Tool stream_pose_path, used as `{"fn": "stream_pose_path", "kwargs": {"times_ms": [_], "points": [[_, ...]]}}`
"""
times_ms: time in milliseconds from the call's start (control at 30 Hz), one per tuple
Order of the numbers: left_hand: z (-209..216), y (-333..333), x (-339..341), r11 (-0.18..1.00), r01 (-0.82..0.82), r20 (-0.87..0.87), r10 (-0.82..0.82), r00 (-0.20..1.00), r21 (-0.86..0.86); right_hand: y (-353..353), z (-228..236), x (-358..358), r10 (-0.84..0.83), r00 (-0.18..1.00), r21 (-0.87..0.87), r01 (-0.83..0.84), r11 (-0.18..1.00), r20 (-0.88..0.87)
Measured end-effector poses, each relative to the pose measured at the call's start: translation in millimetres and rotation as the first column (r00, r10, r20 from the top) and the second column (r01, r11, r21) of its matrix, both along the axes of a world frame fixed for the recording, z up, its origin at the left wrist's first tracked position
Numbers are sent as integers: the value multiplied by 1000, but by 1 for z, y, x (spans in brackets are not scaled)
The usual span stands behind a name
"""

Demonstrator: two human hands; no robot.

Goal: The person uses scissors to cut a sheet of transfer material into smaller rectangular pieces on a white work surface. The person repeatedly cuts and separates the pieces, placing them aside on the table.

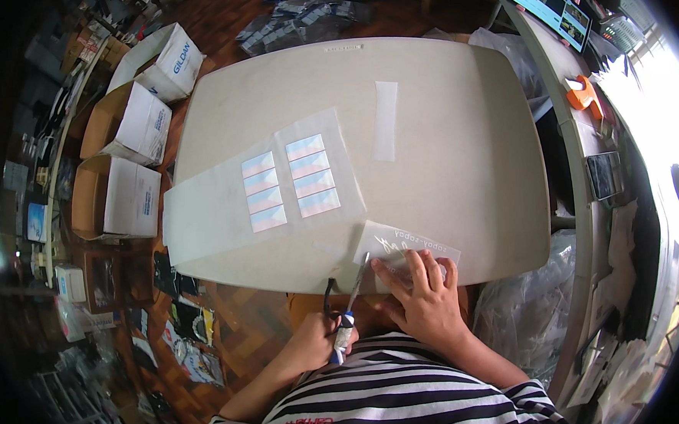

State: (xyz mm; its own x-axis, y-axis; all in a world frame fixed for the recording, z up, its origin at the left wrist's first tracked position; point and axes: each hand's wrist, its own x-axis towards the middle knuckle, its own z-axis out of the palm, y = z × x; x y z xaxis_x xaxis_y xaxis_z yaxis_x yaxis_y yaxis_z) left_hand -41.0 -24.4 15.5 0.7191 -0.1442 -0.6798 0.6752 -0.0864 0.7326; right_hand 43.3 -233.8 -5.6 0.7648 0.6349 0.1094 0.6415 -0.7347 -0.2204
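There, the left hand (316, 342) was clenched round a blue-handled cutting tool (351, 311), its tip on a clear printed film piece (407, 248) at the worktop's (460, 167) near edge. The right hand (427, 299) lay flat, fingers spread, pressing that film down. Further left sat a big sheet with eight pastel stickers (288, 180); a narrow strip (385, 121) lay far off. Three open cardboard boxes (124, 196) stood on the floor left, contents unclear. The worktop's right half offered open room.
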Motion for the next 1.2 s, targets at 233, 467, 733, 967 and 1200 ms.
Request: {"fn": "stream_pose_path", "kwargs": {"times_ms": [233, 467, 733, 967, 1200], "points": [[-4, -3, 5, 995, -68, -4, 68, 998, -75, -1, -4, -3, -20, 998, 47, 23, 999, -66], [-11, -1, 22, 987, -78, 40, 84, 996, -140, -3, -2, -2, -4, 1000, 32, 5, 999, -17], [-4, 9, 58, 994, -43, 117, 55, 992, -99, -5, -3, 1, 58, 997, -5, -58, 998, 47], [25, 11, 95, 914, -42, -137, -15, 990, -403, -67, 22, 0, 146, 989, 139, -144, 980, -3], [28, 4, 164, 753, -120, 627, -437, 645, 647, -220, 106, 0, -620, 646, 375, 494, 784, 446]]}}
